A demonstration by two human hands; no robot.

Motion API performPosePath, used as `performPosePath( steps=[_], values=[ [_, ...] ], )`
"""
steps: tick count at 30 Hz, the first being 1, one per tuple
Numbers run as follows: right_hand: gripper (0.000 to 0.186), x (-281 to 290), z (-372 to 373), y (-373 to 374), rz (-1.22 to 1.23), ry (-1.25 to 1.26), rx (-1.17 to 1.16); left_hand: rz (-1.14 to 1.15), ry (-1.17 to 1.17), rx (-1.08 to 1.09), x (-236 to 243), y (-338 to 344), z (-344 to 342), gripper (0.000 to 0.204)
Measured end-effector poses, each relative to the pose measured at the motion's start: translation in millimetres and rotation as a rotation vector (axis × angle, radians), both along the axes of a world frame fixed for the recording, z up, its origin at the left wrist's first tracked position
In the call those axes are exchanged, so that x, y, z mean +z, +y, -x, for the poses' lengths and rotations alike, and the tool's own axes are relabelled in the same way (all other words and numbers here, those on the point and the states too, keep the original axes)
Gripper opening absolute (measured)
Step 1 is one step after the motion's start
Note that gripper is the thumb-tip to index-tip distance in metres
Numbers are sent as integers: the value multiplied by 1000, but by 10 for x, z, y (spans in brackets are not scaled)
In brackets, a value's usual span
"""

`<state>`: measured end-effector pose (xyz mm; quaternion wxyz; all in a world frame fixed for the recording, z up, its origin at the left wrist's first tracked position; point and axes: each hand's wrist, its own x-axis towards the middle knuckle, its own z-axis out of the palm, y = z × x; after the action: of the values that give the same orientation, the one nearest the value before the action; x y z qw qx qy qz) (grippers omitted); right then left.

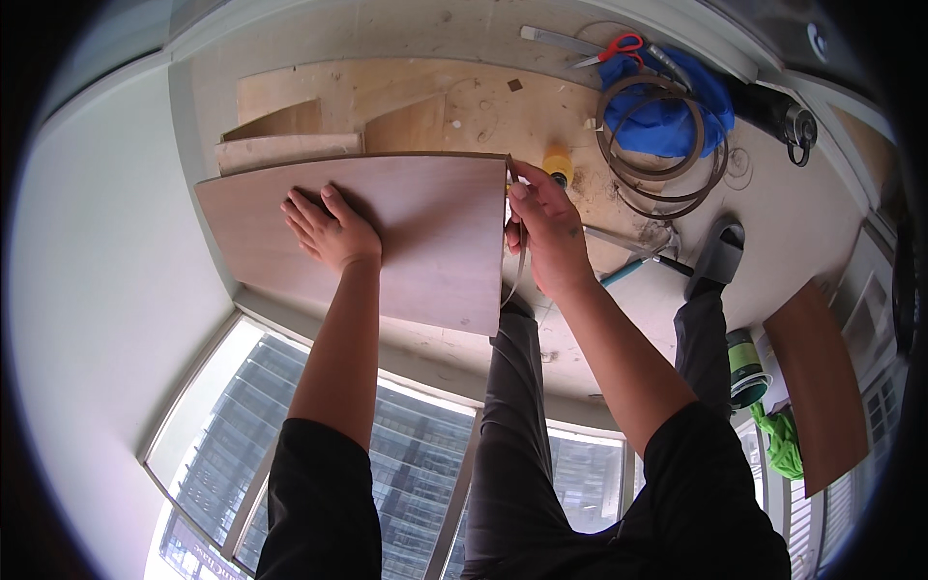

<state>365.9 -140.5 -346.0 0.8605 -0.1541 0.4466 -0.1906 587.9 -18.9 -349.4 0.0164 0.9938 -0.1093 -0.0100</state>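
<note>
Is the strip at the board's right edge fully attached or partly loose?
At least partly loose: below the right hand, the strip bows away from the board. Upper end: cannot tell.

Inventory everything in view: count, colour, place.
Flat wooden board: one, brown, centre
Thin edging strip: one, brown, board's right edge
Coiled strips: several, brown, upper right
Crumpled fabric: one, blue, beneath coils
Scissors: one, red-handled, by fabric
Cylindrical bottle: one, black, right of fabric
Rounded object: one, yellow, by board's corner
Long-handled tool: one, teal, right of board
Plywood: several, tan, beyond board
Tall panel: one, brown, far right
Cylindrical container: one, green, beside panel
Crumpled plastic: one, bright green, below container
Windows: several, pale-framed, bottom
Left hand: one, on board
Right hand: one, holding strip
Legs: two, grey trousers, below
</note>
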Motion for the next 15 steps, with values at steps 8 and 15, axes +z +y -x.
performPosePath(
  steps=[8, 15],
  values=[
    [41, -83, -39, 98, 23, 23, -47, 15, -6, 3, 1, -12, 9, 73],
    [40, -60, -32, 113, 58, 58, -29, 7, 5, 6, 10, -20, 5, 73]
  ],
)
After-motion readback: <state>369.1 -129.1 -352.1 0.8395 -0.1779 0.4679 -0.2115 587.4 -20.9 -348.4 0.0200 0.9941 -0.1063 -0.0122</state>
